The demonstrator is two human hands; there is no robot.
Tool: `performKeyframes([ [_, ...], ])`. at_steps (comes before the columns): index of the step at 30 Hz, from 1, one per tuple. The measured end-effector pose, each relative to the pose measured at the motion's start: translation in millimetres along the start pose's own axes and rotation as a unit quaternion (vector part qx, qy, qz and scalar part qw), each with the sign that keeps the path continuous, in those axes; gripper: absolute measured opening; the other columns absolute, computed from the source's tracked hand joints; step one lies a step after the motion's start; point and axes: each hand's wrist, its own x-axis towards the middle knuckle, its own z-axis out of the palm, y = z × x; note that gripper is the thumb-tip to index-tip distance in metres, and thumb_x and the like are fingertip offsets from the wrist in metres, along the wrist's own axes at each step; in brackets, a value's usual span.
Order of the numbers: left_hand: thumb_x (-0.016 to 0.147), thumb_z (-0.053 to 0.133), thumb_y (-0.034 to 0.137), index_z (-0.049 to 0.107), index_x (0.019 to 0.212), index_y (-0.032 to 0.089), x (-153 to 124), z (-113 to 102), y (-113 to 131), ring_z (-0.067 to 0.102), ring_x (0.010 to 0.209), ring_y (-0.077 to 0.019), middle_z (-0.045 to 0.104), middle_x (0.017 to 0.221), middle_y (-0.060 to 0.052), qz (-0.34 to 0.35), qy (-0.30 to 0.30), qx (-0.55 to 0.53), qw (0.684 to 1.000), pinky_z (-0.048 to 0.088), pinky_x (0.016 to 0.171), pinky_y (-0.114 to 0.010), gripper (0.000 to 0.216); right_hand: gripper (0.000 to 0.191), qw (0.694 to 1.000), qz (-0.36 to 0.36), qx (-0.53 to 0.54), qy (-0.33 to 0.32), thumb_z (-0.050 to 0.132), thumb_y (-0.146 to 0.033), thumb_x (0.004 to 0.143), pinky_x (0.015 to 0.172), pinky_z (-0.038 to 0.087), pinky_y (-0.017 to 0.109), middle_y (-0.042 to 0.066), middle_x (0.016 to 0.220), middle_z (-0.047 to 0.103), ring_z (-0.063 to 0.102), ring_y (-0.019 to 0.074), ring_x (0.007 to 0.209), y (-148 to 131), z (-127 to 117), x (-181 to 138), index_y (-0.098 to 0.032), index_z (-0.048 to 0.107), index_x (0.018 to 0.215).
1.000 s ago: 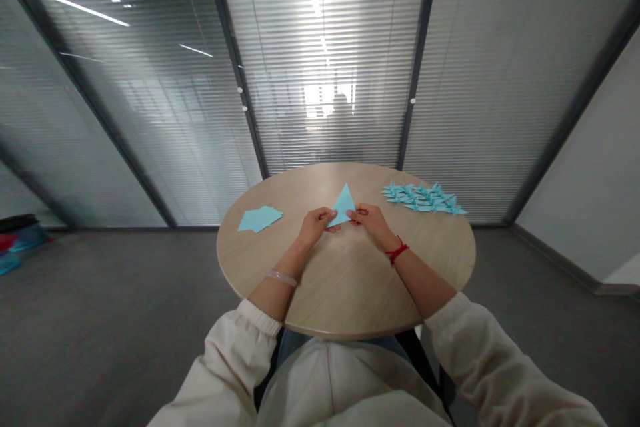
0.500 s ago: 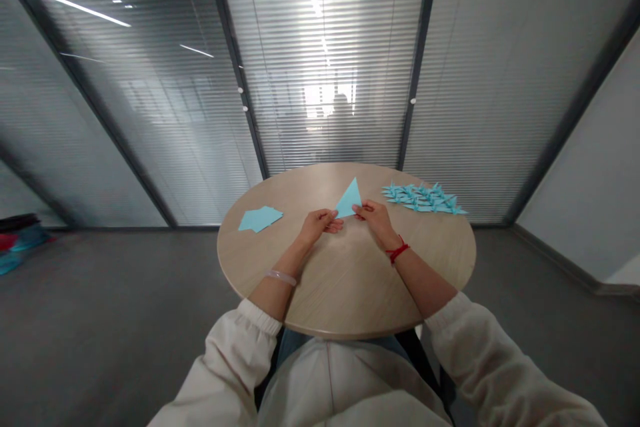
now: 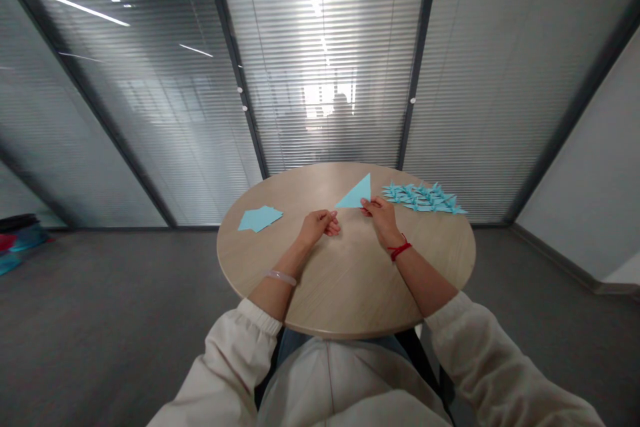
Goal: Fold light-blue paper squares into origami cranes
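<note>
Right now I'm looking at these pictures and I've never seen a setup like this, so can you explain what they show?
There's no machine: these are a person's bare hands, seen by one camera worn on the head, looking forward and down. On the round table lie flat blue sheets at the left and a cluster of folded blue shapes at the right. The right hand holds a blue triangle by its lower right part. The left hand is by the opposite corner; whether it touches is unclear.

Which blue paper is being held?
The triangle in the right hand; the loose sheets at left and spiky folded pieces at right lie on the table.
</note>
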Motion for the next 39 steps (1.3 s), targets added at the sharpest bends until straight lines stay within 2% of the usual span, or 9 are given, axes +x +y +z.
performKeyframes([
  [3,0.079,0.051,0.063,0.060,0.077,0.012,0.2,-0.5,0.3,0.062,0.058,-0.0142,0.067,0.069,-0.010,-0.005,0.031,0.000,0.999,0.049,0.058,-0.026,0.052,0.046,1.000,0.009,0.007,-0.002,0.071,-0.062,0.057,0.057,0.045,0.027,0.001,0.060,0.058,0.056,0.0147,0.059,0.5,-1.3,0.7,-0.019,0.054,0.065],
  [7,0.075,0.053,0.065,0.062,0.084,0.012,2.7,-0.2,2.2,0.061,0.065,-0.0152,0.066,0.079,-0.009,0.025,0.046,0.032,0.998,0.046,0.056,-0.024,0.055,0.044,0.994,0.041,-0.003,-0.103,0.074,-0.056,0.055,0.058,0.045,0.027,0.002,0.064,0.063,0.057,0.0142,0.059,-1.0,2.5,-4.4,-0.017,0.061,0.072],
  [10,0.069,0.061,0.063,0.062,0.072,0.013,5.0,-1.6,1.2,0.051,0.058,-0.0116,0.057,0.063,-0.001,0.066,0.056,0.095,0.992,0.037,0.052,-0.022,0.050,0.042,0.982,0.051,-0.025,-0.181,0.075,-0.054,0.055,0.057,0.044,0.026,0.001,0.061,0.063,0.056,0.0132,0.057,-1.9,5.8,-8.6,-0.016,0.064,0.071],
  [12,0.068,0.063,0.061,0.060,0.065,0.013,5.8,-3.1,-0.1,0.043,0.052,-0.0094,0.050,0.055,0.002,0.074,0.059,0.122,0.988,0.032,0.050,-0.022,0.048,0.041,0.978,0.047,-0.038,-0.198,0.075,-0.054,0.056,0.055,0.042,0.025,0.000,0.058,0.062,0.055,0.0129,0.056,-2.7,6.9,-10.0,-0.017,0.064,0.068],
  [17,0.067,0.064,0.061,0.061,0.065,0.014,5.8,-3.3,-0.8,0.037,0.050,-0.0085,0.045,0.052,0.004,0.060,0.056,0.112,0.990,0.026,0.048,-0.022,0.048,0.042,0.979,0.049,-0.034,-0.194,0.076,-0.054,0.054,0.056,0.043,0.025,0.000,0.059,0.062,0.055,0.0131,0.056,-6.6,6.6,-11.1,-0.016,0.063,0.067],
  [24,0.064,0.066,0.061,0.061,0.060,0.013,7.3,-3.0,-0.4,0.033,0.046,-0.0076,0.042,0.048,0.005,0.051,0.075,0.113,0.989,0.023,0.046,-0.023,0.048,0.039,0.966,0.038,-0.067,-0.247,0.074,-0.054,0.057,0.053,0.041,0.025,-0.001,0.057,0.061,0.052,0.0120,0.053,-3.5,6.2,-11.6,-0.017,0.062,0.064],
  [28,0.064,0.067,0.059,0.061,0.059,0.014,4.5,-1.1,3.0,0.041,0.048,-0.0087,0.049,0.049,0.003,0.042,0.051,0.092,0.994,0.031,0.049,-0.022,0.046,0.038,0.976,0.037,-0.064,-0.203,0.073,-0.053,0.058,0.055,0.042,0.025,-0.001,0.057,0.060,0.053,0.0124,0.054,-2.8,6.1,-9.8,-0.017,0.062,0.065],
  [35,0.064,0.070,0.052,0.065,0.064,0.013,-2.6,7.3,7.4,0.055,0.054,-0.0130,0.063,0.059,-0.004,-0.012,-0.060,0.075,0.995,0.044,0.057,-0.025,0.039,0.037,0.986,0.024,-0.032,-0.163,0.072,-0.052,0.060,0.061,0.045,0.028,0.002,0.066,0.065,0.058,0.0153,0.063,-6.3,6.0,-9.2,-0.018,0.065,0.073],
  [39,0.066,0.068,0.053,0.064,0.061,0.013,-1.1,5.0,7.6,0.055,0.052,-0.0128,0.063,0.057,-0.004,0.008,-0.006,0.086,0.996,0.045,0.056,-0.025,0.041,0.042,0.984,0.030,-0.004,-0.176,0.075,-0.051,0.058,0.063,0.046,0.028,0.001,0.068,0.065,0.059,0.0148,0.064,-6.2,8.4,-10.8,-0.018,0.063,0.080],
])
